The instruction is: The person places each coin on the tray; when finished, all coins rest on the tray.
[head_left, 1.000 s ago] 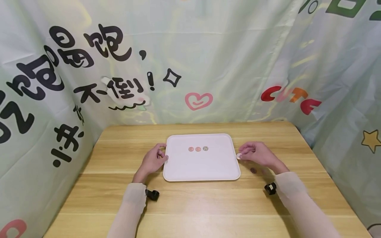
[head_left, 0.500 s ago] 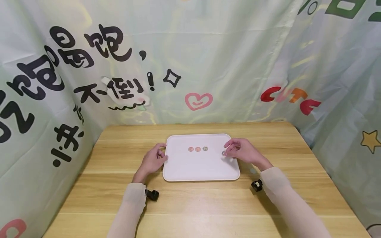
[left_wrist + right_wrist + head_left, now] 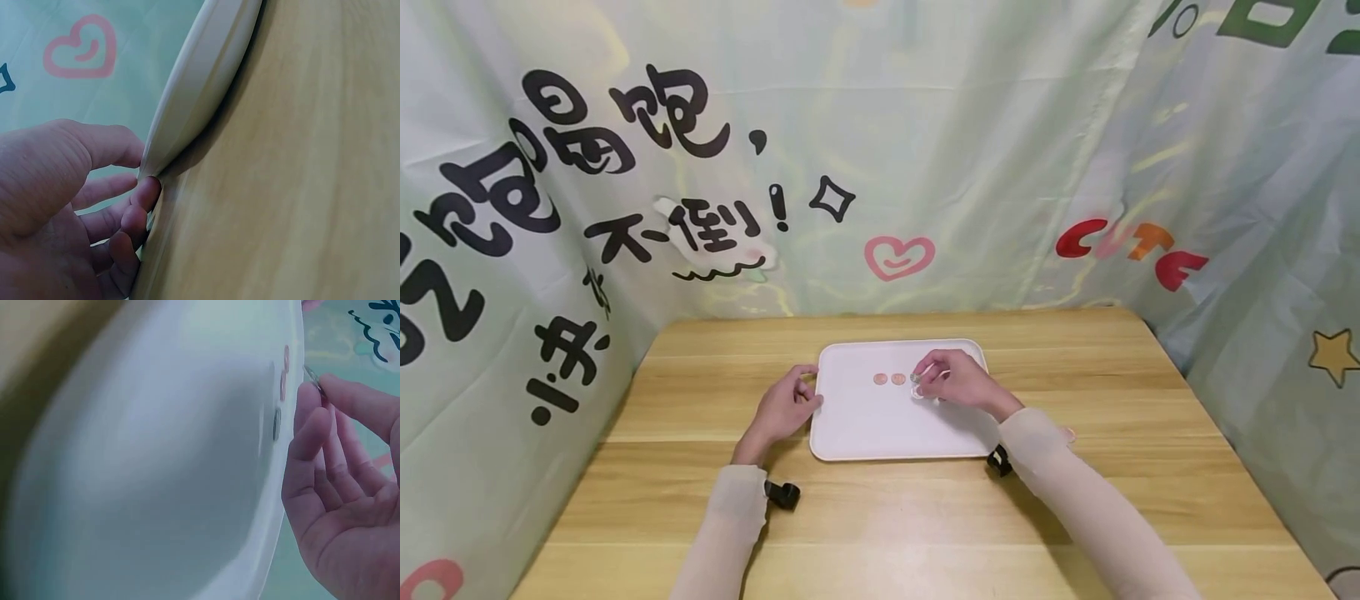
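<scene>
My right hand pinches a silver-coloured coin between thumb and fingertips, above the white tray. Two copper-coloured coins lie side by side on the tray, left of that hand. Beside them is a third, silvery coin, mostly covered by my right fingertips in the head view. At the tray's left edge, my left hand touches the rim with thumb and fingertips, its fingers loosely bent.
The tray lies on a wooden table. Partly behind my right sleeve, a small pinkish round thing shows on the wood. A printed cloth hangs round the back and sides.
My right hand has carried the coin leftward from beyond the tray's right edge to over the tray, beside the row of coins. The left hand stays at the rim.
</scene>
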Available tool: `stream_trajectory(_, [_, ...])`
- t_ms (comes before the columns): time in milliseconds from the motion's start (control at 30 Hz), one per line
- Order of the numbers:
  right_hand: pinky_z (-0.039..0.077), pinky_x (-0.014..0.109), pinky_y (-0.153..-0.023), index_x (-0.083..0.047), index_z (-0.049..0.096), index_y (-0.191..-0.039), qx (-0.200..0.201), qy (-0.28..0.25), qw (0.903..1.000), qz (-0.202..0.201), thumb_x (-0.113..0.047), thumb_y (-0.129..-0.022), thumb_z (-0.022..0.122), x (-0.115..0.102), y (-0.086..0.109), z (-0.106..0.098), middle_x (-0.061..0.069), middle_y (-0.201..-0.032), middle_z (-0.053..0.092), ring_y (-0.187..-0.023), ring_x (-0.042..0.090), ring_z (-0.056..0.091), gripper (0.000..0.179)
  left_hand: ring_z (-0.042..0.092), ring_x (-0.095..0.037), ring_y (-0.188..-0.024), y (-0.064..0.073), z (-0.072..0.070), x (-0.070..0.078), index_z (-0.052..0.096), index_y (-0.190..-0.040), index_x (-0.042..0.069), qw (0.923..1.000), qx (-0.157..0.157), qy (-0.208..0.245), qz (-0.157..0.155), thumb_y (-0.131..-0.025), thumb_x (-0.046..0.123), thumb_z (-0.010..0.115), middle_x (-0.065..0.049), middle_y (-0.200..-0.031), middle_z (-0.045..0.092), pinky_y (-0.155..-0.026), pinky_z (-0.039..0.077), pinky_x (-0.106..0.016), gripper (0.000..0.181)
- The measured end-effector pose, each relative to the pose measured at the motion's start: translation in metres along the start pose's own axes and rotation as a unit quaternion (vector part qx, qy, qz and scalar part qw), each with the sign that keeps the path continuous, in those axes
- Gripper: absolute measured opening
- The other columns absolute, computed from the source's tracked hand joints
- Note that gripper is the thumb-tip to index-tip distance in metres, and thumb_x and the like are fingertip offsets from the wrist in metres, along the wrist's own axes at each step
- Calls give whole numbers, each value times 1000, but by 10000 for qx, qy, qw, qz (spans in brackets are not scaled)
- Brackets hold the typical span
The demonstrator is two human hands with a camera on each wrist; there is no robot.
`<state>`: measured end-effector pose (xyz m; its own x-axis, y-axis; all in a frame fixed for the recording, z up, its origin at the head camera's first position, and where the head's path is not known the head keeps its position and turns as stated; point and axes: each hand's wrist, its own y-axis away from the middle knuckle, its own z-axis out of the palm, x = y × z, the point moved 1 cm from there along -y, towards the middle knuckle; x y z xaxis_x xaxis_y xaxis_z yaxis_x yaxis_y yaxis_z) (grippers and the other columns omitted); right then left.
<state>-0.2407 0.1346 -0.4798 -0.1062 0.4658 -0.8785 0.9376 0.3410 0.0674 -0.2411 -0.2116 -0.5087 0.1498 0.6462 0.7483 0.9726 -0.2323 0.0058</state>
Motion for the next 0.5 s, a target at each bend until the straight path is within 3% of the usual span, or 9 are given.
stream_trajectory(200, [60, 28, -64, 2, 73, -115, 99, 207, 9996, -170, -3, -91, 85, -9, -14, 15, 15, -95, 80, -73, 12, 70, 27, 57, -16, -80, 0, 1, 0, 58, -151, 7, 10000, 2, 20, 40, -101, 15, 75, -7, -98, 70, -78, 45, -32, 54])
stream_trajectory(500, [54, 24, -65, -1, 74, -109, 28, 385, 9991, -160, -4, -88, 89, -18, -35, 37, 8, -87, 77, -71, 9, 66, 26, 57, -15, -79, -2, 0, -3, 58, -151, 7, 9999, 9, -81, 104, -101, 14, 75, -7, -97, 71, -77, 45, -31, 54])
